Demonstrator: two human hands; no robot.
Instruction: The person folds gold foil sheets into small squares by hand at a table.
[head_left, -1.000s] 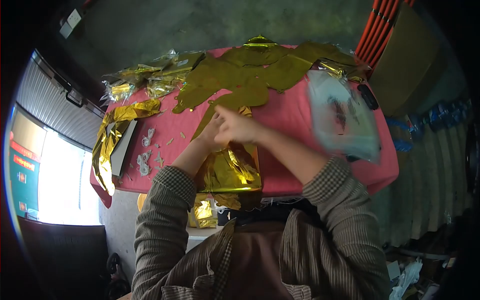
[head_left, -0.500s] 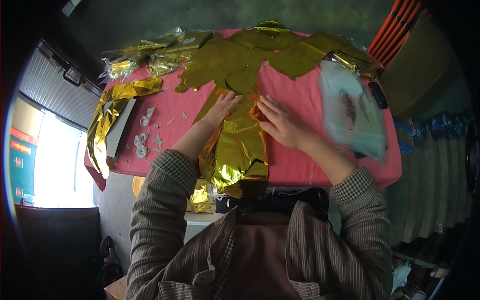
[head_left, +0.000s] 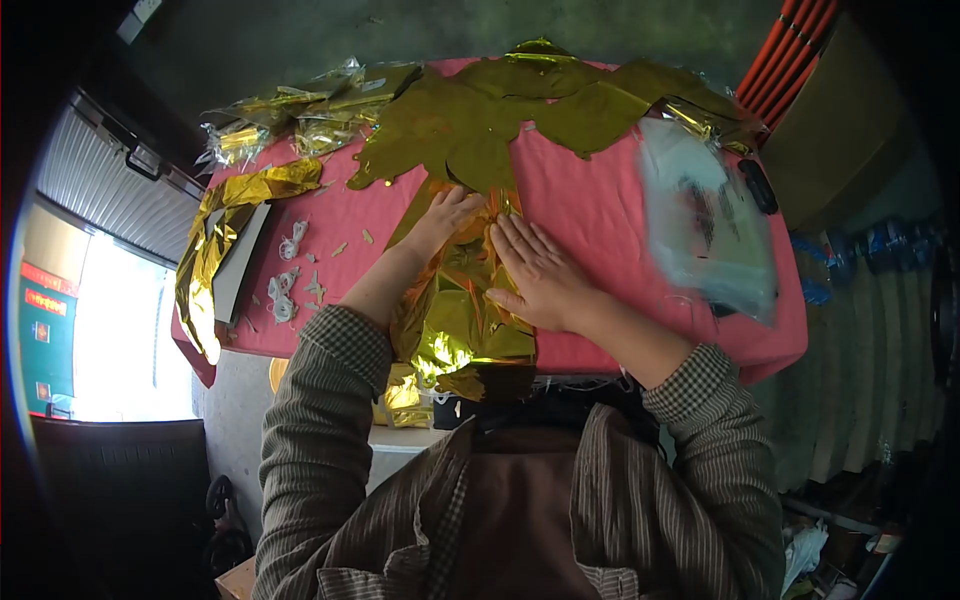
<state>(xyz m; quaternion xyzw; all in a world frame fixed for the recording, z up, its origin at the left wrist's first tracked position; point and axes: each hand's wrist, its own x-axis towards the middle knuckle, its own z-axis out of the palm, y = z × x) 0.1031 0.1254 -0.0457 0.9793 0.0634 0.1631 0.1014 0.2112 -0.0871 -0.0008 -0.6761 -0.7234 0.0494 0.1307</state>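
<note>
A large gold foil balloon point(head_left: 450, 125) lies flat across the far half of the table, and a strip of it runs down toward my body. My left hand point(head_left: 449, 216) rests on the left side of that strip with its fingers stretched forward. Flat on the strip's right side lies my right hand point(head_left: 540, 272), fingers extended and thumb apart, over creased foil. Below the hands the foil is wrinkled and shiny, and its lower end hangs over the table's near edge. What is under my palms is hidden.
A pink cloth point(head_left: 590, 200) covers the table. Clear plastic bags point(head_left: 705, 225) and a black object point(head_left: 757, 187) lie right. At left are white string bundles point(head_left: 283, 292), small scraps, a gold foil piece point(head_left: 205, 260) over a white board, and packaged foil point(head_left: 330, 110).
My right hand has moved left and slightly nearer, from the foil strip's right edge onto it. The strip looks more folded and creased. My left hand has barely moved.
</note>
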